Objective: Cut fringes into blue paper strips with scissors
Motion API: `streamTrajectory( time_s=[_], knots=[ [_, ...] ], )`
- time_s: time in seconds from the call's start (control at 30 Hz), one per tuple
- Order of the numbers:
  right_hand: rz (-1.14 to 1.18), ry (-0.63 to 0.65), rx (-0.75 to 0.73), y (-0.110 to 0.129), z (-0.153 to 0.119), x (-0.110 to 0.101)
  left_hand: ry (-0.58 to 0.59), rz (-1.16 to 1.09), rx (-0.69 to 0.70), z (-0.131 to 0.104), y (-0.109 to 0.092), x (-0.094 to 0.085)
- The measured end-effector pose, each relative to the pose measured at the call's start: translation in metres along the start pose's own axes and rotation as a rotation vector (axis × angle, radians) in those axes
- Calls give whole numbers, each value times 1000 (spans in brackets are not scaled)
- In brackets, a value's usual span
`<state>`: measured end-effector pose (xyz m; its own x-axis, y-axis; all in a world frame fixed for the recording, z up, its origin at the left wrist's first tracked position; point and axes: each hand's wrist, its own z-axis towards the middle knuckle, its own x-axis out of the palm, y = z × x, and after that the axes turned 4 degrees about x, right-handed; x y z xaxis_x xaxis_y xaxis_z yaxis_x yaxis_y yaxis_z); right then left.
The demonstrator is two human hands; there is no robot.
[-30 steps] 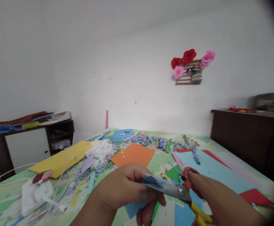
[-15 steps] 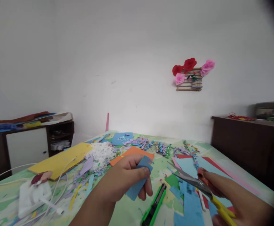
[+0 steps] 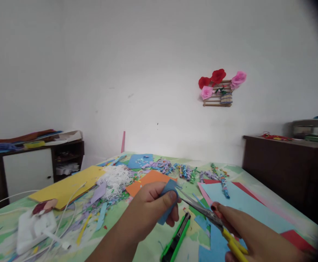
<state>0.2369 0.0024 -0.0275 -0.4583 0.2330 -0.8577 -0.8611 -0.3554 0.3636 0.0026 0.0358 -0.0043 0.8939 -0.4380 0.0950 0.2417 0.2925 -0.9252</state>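
A small piece of blue paper [image 3: 167, 214] with a fringe of thin cuts along its upper edge is pinched between the thumb and fingers of my left hand [image 3: 155, 203]. My right hand [image 3: 253, 233] grips yellow-handled scissors [image 3: 212, 217]. Their blade tips reach the right side of the blue paper, by my left fingertips; whether the paper lies between the blades I cannot tell. Below my left hand a green utility knife [image 3: 177, 238] lies on the table. Blue paper sheets and scraps [image 3: 215, 240] lie under the scissors.
White shredded strips [image 3: 118, 181] heap beside yellow sheets [image 3: 66, 187] on the left. A white power strip [image 3: 36, 229] with cables lies front left. Orange paper [image 3: 150, 178] lies behind my left hand, curled paper pieces [image 3: 185, 171] farther back. Light-blue sheets [image 3: 246, 203] lie right.
My right hand has brought the scissors leftward to the blue paper, and their blades have come closer together. My left hand has turned the paper slightly.
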Motion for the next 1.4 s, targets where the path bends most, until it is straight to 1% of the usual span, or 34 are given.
streamTrajectory(
  time_s=[0.1, 0.23, 0.33, 0.43, 0.5, 0.63, 0.8, 0.93, 1.03, 1.13, 1.3, 1.4],
  knots=[
    [61, 75, -10, 8, 1, -3, 39, 46, 24, -2, 0, 1],
    [158, 178, 36, 18, 2, -7, 62, 208, -23, -5, -3, 5],
    [208, 203, 56, 24, 2, -7, 81, 330, -39, -7, -6, 10],
    [233, 220, 3, 28, 1, -5, 122, 404, -3, -8, -7, 12],
    [206, 171, -44, 28, 0, -3, 137, 431, 26, -8, -7, 11],
    [98, 9, -94, 25, 0, 3, 155, 474, 76, -7, -8, 7],
    [12, -87, -157, 19, 0, 13, 175, 515, 205, -9, -8, 5],
    [4, -108, -237, 12, -2, 18, 178, 614, 345, -14, -9, 3],
    [45, -84, -312, 10, -2, 20, 209, 653, 442, -17, -12, 2],
    [43, -86, -338, 9, -1, 24, 220, 649, 470, -20, -15, 2],
    [-78, -140, -330, 6, 0, 34, 194, 692, 554, -20, -12, -1],
    [-123, -139, -327, 10, -1, 30, 202, 697, 577, -18, -8, -3]
  ],
)
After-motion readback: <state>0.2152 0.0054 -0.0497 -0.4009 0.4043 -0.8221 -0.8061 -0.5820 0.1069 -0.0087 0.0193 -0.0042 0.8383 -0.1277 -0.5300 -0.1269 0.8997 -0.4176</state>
